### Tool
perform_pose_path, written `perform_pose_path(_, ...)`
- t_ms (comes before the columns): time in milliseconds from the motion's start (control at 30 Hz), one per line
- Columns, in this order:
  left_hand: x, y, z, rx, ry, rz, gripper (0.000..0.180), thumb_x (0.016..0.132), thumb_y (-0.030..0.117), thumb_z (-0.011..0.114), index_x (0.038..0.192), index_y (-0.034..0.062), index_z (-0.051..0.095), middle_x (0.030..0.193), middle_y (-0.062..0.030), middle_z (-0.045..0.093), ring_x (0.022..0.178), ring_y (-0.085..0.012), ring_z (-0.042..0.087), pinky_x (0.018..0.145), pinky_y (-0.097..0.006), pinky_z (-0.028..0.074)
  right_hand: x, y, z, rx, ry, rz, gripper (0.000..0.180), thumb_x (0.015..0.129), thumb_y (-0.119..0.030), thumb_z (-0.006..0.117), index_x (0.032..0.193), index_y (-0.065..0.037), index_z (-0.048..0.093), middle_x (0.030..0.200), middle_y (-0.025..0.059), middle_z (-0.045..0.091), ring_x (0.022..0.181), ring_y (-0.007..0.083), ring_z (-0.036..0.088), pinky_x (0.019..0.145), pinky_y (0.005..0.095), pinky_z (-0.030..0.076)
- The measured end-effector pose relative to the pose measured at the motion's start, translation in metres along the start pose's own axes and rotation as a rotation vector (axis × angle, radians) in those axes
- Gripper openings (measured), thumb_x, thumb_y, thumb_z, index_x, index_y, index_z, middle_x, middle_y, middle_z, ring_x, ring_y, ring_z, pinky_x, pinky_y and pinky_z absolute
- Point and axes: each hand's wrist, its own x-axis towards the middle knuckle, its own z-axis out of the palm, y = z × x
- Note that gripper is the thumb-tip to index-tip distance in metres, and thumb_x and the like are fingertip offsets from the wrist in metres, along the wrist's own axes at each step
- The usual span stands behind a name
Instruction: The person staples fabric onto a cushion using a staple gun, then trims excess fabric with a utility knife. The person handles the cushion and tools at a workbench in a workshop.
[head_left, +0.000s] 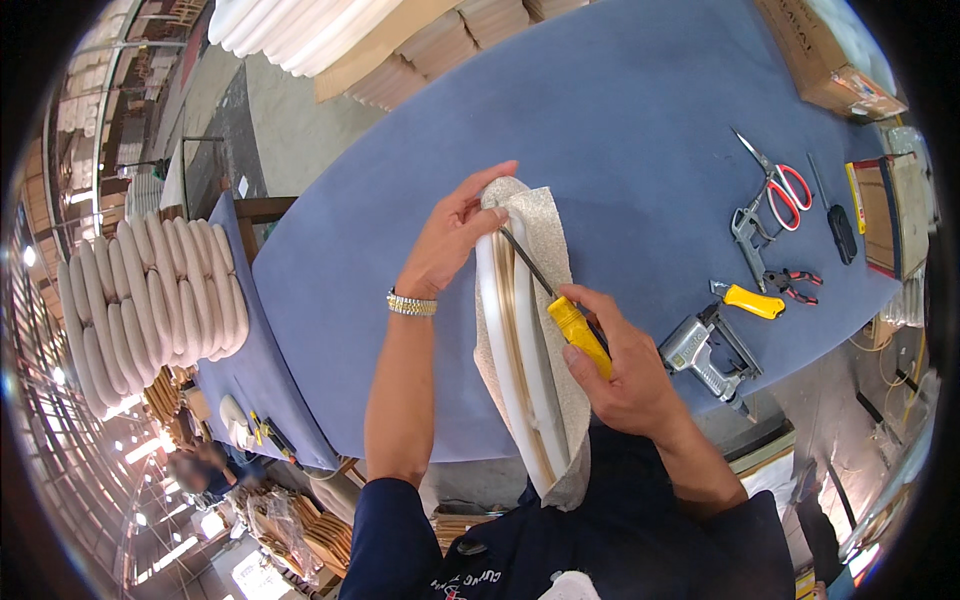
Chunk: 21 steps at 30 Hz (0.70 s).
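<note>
My left hand (452, 232) grips the upper end of a long, narrow padded piece (518, 370), with the thumb over its face and the fingers behind. White foam runs along the piece on both sides of a tan, wood-coloured strip. Speckled beige fabric (548, 240) wraps around the back and stands loose along the right edge. In my right hand (628, 375) is a screwdriver (578, 332) with a yellow handle, its dark shaft slanting up and left. The screwdriver's tip lies against the piece near my left thumb. The lower end of the piece rests close to my body.
On the blue table (400, 180), to the right, lie scissors (785, 195), an air blow gun (746, 238), pliers (795, 285), a yellow utility knife (752, 301) and a staple gun (708, 352). A cardboard box (825, 60) stands far right. Beige padded pieces (150, 300) are stacked left.
</note>
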Motion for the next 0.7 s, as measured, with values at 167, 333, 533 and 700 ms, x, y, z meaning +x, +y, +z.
perform_pose_path(167,0.003,0.003,-0.007,0.047,-0.048,-0.031,0.056,0.096,0.011,0.064,0.151,0.0087,0.053,0.135,-0.0045,0.064,0.12,-0.0144,0.059,0.107,-0.031,0.045,-0.004,0.008,0.014,-0.174,0.145,-0.077,0.05,0.099,-0.011,0.058,0.148,-0.005,0.048,0.109,0.021,0.061,0.092,0.0394,0.066,0.079,0.0457,0.054)
perform_pose_path(333,0.012,0.0,-0.017,0.196,-0.059,0.046,0.046,0.099,0.024,0.069,0.141,0.0062,0.063,0.125,-0.0048,0.07,0.114,-0.0135,0.061,0.105,-0.03,0.046,-0.003,0.01,0.013,-0.259,0.154,-0.078,0.052,0.097,-0.008,0.06,0.148,-0.008,0.05,0.106,0.0177,0.059,0.084,0.0356,0.066,0.071,0.0435,0.054)
perform_pose_path(533,0.031,0.007,-0.014,0.296,-0.072,0.057,0.037,0.098,0.034,0.074,0.12,0.004,0.073,0.114,-0.0058,0.072,0.105,-0.0108,0.062,0.097,-0.029,0.049,0.001,0.016,0.025,-0.282,0.196,-0.089,0.055,0.096,-0.005,0.061,0.15,-0.009,0.049,0.109,0.0159,0.061,0.087,0.0347,0.067,0.072,0.0442,0.057)
perform_pose_path(700,0.033,0.003,-0.014,0.259,-0.069,0.051,0.036,0.099,0.034,0.072,0.119,0.004,0.073,0.109,-0.0049,0.073,0.099,-0.0108,0.063,0.093,-0.029,0.05,0.008,0.023,0.027,-0.285,0.244,-0.088,0.055,0.096,-0.004,0.061,0.15,-0.011,0.05,0.113,0.0148,0.062,0.092,0.0348,0.069,0.076,0.0434,0.059)
